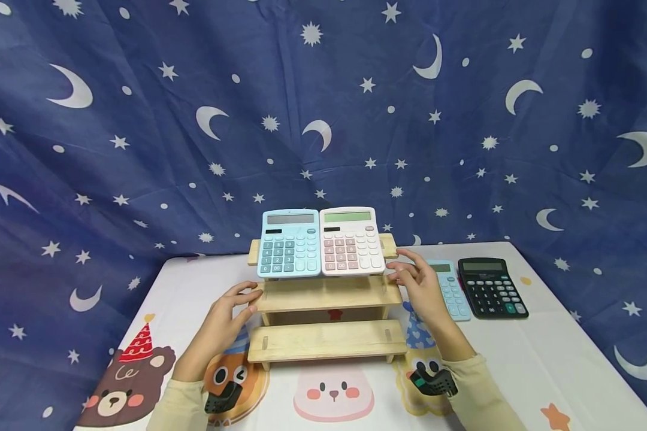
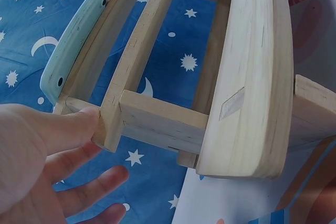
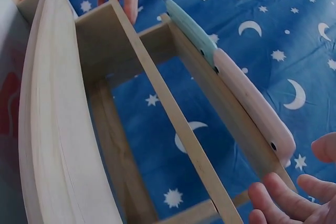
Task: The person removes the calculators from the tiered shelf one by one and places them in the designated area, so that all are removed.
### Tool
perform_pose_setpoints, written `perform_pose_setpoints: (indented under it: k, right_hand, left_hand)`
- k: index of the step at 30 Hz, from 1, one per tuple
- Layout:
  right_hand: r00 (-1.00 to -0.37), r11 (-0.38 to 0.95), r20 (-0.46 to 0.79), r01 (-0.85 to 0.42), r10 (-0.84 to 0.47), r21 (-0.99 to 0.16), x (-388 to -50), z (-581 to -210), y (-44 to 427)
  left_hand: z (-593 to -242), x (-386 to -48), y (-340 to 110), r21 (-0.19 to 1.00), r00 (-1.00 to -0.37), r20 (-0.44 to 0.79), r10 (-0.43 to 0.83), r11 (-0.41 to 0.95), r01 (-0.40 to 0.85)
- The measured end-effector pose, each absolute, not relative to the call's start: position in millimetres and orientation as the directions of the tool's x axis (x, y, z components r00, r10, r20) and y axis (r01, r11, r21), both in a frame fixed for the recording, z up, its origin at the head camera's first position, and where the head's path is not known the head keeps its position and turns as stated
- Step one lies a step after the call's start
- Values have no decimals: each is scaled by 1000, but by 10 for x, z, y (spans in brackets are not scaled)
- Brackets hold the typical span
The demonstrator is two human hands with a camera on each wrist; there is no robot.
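Note:
A three-step wooden shelf point(image 1: 329, 340) stands on the table. On its top step, a light blue calculator point(image 1: 289, 251) and a white calculator with pink keys point(image 1: 353, 242) lean side by side, screens upward. My left hand point(image 1: 222, 323) grips the shelf's left side at the middle step; the left wrist view shows the thumb point(image 2: 71, 127) on the wood and the other fingers spread below. At the right end, my right hand point(image 1: 423, 296) is by the top step, beside the white calculator. In the right wrist view its fingers point(image 3: 281, 198) are loosely extended and hold nothing.
Right of the shelf, a second light blue calculator point(image 1: 452, 293), partly behind my right hand, lies beside a black calculator point(image 1: 493, 290). The white tablecloth point(image 1: 205, 275) has cartoon animals printed on it. A blue curtain point(image 1: 280, 120) with moons and stars hangs behind.

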State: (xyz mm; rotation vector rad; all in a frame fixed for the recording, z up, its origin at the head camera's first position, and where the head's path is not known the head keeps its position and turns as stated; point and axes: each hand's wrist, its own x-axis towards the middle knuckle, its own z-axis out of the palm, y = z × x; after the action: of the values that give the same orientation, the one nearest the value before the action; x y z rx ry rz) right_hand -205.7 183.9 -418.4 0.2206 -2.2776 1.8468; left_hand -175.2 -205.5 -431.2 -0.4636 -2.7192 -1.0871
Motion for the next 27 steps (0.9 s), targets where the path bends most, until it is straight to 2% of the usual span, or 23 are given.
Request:
perform_pose_setpoints:
  k: [10, 27]
  right_hand:
    - [-963, 138, 260, -267, -69, -954, -2082, -4195, 1651]
    - [-982, 110, 184, -187, -38, -976, -2164, -4155, 1538]
  left_hand:
    - [-4308, -1754, -2053, 638, -937, 271, 220, 687, 346]
    - [-4312, -1758, -2058, 654, -944, 252, 214, 681, 329]
